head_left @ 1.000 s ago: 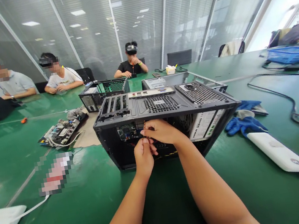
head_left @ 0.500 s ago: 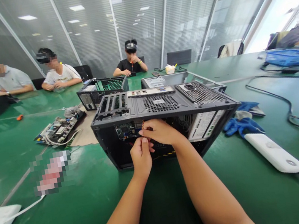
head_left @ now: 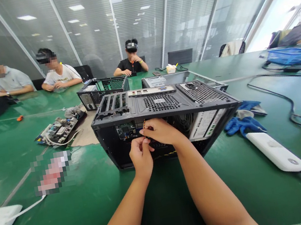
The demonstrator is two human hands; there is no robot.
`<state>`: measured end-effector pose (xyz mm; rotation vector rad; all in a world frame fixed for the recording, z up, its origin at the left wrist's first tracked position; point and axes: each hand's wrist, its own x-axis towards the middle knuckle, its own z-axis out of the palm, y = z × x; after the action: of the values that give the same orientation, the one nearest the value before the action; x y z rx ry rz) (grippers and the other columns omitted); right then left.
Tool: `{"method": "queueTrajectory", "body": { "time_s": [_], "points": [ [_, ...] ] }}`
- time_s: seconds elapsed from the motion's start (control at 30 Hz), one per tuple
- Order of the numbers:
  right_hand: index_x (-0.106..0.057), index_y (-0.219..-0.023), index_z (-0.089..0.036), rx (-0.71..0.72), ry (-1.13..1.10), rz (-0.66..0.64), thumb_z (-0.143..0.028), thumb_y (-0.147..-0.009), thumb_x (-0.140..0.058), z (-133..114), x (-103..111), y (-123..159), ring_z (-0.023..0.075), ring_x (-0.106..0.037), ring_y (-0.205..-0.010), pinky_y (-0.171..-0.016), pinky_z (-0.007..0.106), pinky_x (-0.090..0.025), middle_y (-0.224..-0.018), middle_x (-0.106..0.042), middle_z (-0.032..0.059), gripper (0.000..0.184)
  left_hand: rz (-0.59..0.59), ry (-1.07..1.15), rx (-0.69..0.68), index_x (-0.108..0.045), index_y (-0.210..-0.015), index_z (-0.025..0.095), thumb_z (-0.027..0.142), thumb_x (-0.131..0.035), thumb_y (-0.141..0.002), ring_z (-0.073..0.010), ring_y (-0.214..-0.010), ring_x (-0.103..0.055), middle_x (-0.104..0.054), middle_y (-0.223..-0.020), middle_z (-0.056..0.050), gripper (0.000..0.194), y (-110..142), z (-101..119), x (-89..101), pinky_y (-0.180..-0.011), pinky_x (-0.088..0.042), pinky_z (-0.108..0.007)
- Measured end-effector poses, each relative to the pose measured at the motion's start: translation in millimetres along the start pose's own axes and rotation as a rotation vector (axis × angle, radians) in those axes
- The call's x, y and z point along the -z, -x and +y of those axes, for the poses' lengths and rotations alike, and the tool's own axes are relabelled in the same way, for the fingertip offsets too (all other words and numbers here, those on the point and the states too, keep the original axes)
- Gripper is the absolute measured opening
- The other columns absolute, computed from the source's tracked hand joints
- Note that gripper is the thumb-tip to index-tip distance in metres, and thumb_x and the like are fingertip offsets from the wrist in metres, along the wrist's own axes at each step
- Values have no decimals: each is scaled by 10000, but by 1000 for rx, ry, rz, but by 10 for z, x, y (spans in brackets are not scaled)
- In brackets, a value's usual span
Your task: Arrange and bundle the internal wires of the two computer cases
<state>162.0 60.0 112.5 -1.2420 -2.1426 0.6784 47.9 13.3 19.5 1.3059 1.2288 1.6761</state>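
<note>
A black computer case (head_left: 135, 110) lies in front of me on the green table, its open side facing me and its vented, slotted panel on top. Both hands meet at that open side. Between the thumb and fingers of my right hand (head_left: 159, 131) is a thin cable (head_left: 144, 123) with yellow and dark wires. Just below it, my left hand (head_left: 141, 156) is closed in a pinch, the fingertips close to the right hand's; what they grip is too small to see. Behind the hands are a circuit board (head_left: 126, 130), a fan (head_left: 184, 122) and a labelled power supply (head_left: 207, 123).
On the left are a loose motherboard (head_left: 60, 130) on cardboard (head_left: 86, 133), a phone and a white power bank (head_left: 1, 222). Blue gloves (head_left: 243, 126) and another white device (head_left: 276, 152) lie right. More cases stand behind; several people sit around the table.
My left hand's fingers have shifted slightly left and curled a little more. The right hand stays nearly in place on the cable, and the case has not moved.
</note>
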Motion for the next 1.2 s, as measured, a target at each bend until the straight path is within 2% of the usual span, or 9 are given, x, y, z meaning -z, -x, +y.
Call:
{"method": "queueTrajectory", "body": {
  "time_s": [0.13,0.5,0.67,0.77,0.9,1.2],
  "points": [
    [-568,-630,-168,-3,0,-1,-293,-870,-561,-12,1,0,108,-476,-570,-546,262,-273,-607,-573,-12,271,5,5,10,-574,-896,158,336,-525,-937,-80,-536,-586,-658,-784,-7,189,-5,22,-6,-542,-450,-206],
    [-567,-636,-171,9,14,23,-319,-867,-574,12,-14,-5,111,-477,-583,-556,263,-282,-621,-571,-12,274,17,-34,-29,-559,-907,171,478,-428,-992,-97,-528,-596,-621,-693,8,345,-14,-45,-15,-532,-459,-217],
    [-622,-718,-166,11,-110,-45,-313,-881,-557,44,-9,-3,124,-545,-622,-585,253,-332,-669,-637,3,229,10,46,22,-545,-865,174,564,-419,-975,-90,-483,-561,-575,-647,26,425,-47,-68,-23,-489,-448,-212],
    [-625,-722,-165,8,-96,-47,-295,-888,-542,55,-9,-6,123,-533,-603,-575,254,-323,-657,-643,3,227,6,81,54,-540,-846,175,587,-413,-969,-87,-462,-541,-548,-610,39,448,-54,-80,-21,-474,-436,-206],
    [-595,-680,-166,2,-32,-12,-287,-886,-555,34,-13,-12,114,-501,-580,-563,255,-300,-630,-609,-7,242,21,47,39,-539,-851,178,557,-423,-976,-86,-478,-547,-566,-633,36,416,-46,-71,-14,-495,-439,-208],
    [-586,-664,-165,36,2,41,-292,-877,-580,56,-54,-33,110,-487,-600,-585,258,-294,-639,-590,-11,248,36,-109,-108,-545,-895,183,390,-439,-995,-107,-571,-587,-597,-670,18,253,-19,18,-11,-597,-473,-224]
  ]
}}
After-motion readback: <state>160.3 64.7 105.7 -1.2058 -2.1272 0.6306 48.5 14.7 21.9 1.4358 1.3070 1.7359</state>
